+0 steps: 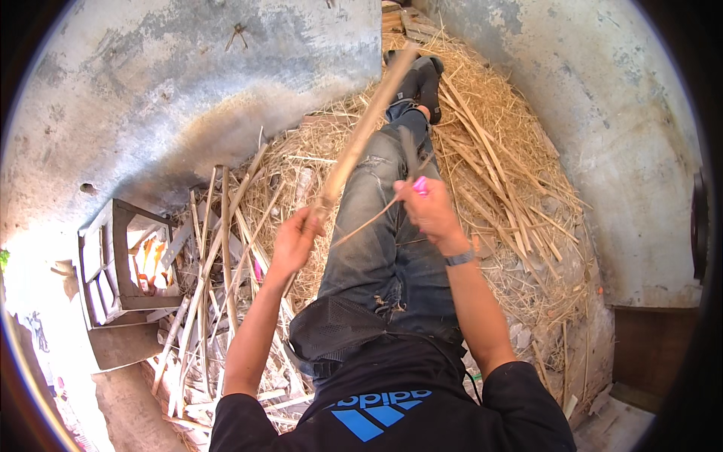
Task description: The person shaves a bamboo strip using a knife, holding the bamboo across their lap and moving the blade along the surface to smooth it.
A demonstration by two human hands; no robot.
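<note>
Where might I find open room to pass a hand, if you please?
The open gap lies over the jeans, bordered by both forearms and the thin strip. Left of the jeans, sticks crowd; right, strips lie on straw.

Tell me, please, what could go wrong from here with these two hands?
The blurred, blade-like tool in the right hand points up over the outstretched jeans, so a slip might cut cloth or leg. The long pale stick is held in a left hand that shows no glove; splinters might prick it.
</note>
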